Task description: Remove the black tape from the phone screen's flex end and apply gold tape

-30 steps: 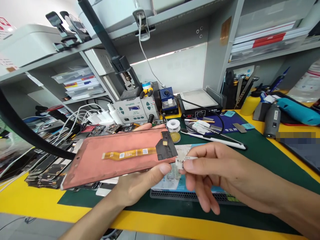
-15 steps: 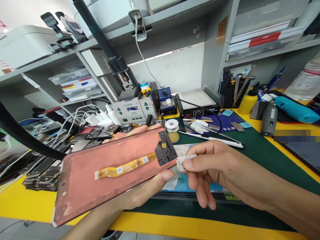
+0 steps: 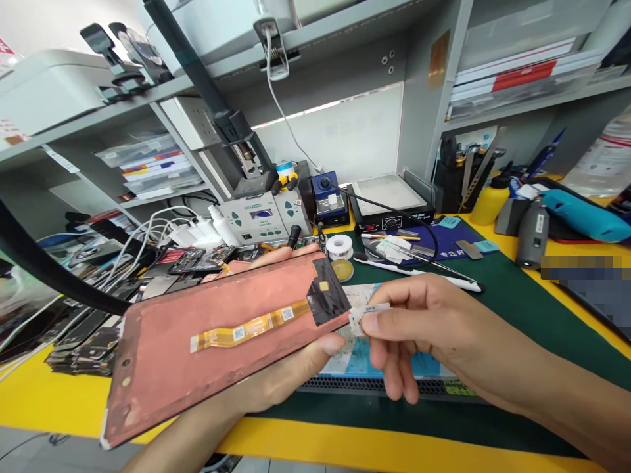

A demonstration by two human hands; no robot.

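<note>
Phone screen [image 3: 167,322], coppery back toward the viewer, held tilted above the bench, its lower L end nearest. L hand [image 3: 280,381] clamped on it: thumb along the near edge, fingertips showing past the far edge. Ribbon [image 3: 256,326], gold w/ 2 printed squares, runs lengthwise to a black patch [image 3: 325,305] at the R end. R hand [image 3: 428,325] pinches a small flat piece [image 3: 357,322], pale w/ tiny lettering, btwn thumb & index; other fingers curl free below. Piece sits at the screen's R corner; touching or just short, can't tell. Yellow bench edge [image 3: 355,443] lies below the hands; next, green mat [image 3: 522,355] w/ a blue & white sheet [image 3: 362,360] partly under the R hand. To L, pile of phone parts [image 3: 81,355]. Mid-dist.: round tin [image 3: 342,270] just in front of a white spool [image 3: 339,246]; white pen-like tool [image 3: 419,272] to their R. Farther: grey control box [image 3: 269,220], flat-topped heater [image 3: 394,195] & yellow bottle [image 3: 490,202], L to R. Bkgd: grey shelves w/ plastic boxes [image 3: 158,164] at L, white board [image 3: 355,138] in ctr.
</note>
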